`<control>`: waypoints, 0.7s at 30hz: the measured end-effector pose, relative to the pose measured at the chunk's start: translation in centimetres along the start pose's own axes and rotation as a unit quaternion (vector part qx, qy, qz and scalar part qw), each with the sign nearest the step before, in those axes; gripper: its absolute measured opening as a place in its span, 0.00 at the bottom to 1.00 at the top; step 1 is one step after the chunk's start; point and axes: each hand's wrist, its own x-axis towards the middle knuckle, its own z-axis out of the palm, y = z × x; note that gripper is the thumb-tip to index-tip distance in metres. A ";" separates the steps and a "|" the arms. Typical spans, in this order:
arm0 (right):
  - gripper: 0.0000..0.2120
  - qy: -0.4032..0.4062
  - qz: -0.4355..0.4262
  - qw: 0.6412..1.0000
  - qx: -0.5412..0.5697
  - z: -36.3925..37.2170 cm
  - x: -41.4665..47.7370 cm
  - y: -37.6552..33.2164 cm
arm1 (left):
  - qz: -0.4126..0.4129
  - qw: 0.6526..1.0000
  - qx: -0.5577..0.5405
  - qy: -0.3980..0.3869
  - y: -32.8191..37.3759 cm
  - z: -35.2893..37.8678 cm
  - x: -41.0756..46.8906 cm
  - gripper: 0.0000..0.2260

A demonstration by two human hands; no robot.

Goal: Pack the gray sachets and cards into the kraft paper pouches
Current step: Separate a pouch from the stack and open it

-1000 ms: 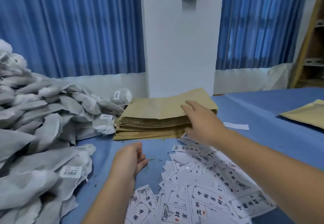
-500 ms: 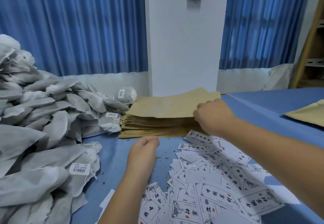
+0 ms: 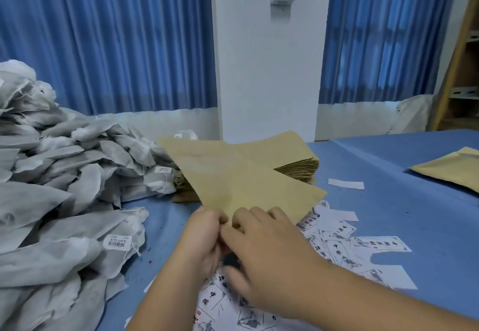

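Observation:
I hold one kraft paper pouch (image 3: 241, 180) in front of me, lifted and tilted above the table. My left hand (image 3: 203, 240) and my right hand (image 3: 264, 255) both pinch its near edge, fingers curled on the paper. Behind it lies the stack of kraft pouches (image 3: 298, 167). A large heap of gray sachets (image 3: 59, 201) with barcode tags fills the left side. Printed white cards (image 3: 344, 250) are scattered on the blue tablecloth under and to the right of my hands.
A second kraft pouch (image 3: 451, 167) lies at the far right of the blue table (image 3: 401, 214). A loose white slip (image 3: 346, 183) sits beside the stack. Blue curtains, a white pillar and a wooden shelf stand behind.
My right hand pulled the top pouch off the stack toward me. My left hand rose to meet it, and both now grip its near edge.

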 end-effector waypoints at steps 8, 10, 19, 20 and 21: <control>0.33 -0.068 -0.055 0.991 -0.098 -1.4 -1.9 4.0 | -0.090 0.991 0.002 -0.102 1.3 -2.3 -0.2 0.12; 0.36 -0.102 -0.058 0.989 -0.094 -1.4 -2.1 3.8 | -0.081 0.986 -0.026 -0.141 1.2 -2.1 0.2 0.14; 0.32 -0.130 0.099 0.982 -0.093 -0.4 -2.2 1.6 | -0.072 0.941 -0.213 -0.255 0.4 0.8 -1.2 0.29; 0.32 -0.149 0.117 0.977 -0.092 -0.7 -2.0 1.7 | -0.073 0.941 -0.207 -0.257 0.3 1.1 -1.4 0.29; 0.31 -0.168 0.143 0.972 -0.085 -1.3 -1.6 1.9 | -0.074 0.943 -0.186 -0.264 0.2 1.4 -1.7 0.30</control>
